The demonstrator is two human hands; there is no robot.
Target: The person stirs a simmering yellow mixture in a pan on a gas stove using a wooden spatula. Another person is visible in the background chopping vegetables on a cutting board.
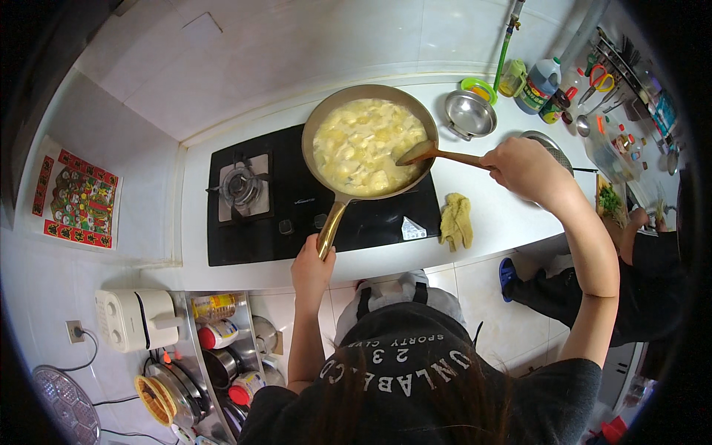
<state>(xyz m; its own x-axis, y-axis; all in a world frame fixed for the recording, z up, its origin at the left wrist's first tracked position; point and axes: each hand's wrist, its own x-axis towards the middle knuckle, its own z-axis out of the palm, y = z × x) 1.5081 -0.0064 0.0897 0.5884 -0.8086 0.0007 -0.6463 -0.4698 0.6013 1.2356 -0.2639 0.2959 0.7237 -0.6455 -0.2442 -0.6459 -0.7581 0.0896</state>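
A deep frying pan [312, 119] stands on the right part of a black gas hob [250, 245], over the right burner, which it hides. Pale yellow chunky food [367, 144] in cloudy liquid fills much of it. My left hand [313, 270] is closed around the end of the pan's gold-coloured handle [332, 225]. In my right hand [525, 167] is the handle of a wooden spatula or spoon [459, 158]; its head rests in the food by the pan's right inner wall. A crumpled yellow-green cloth [456, 221] lies on the white counter right of the hob.
The left burner [242, 186] bears no pot. Behind the cloth stands a steel bowl [470, 114], with a green dish [479, 89] and bottles [539, 86] beyond. Greens [610, 199] lie on a board at the right, near another person [639, 278]. A metal shelf rack [222, 356] holds pots and jars.
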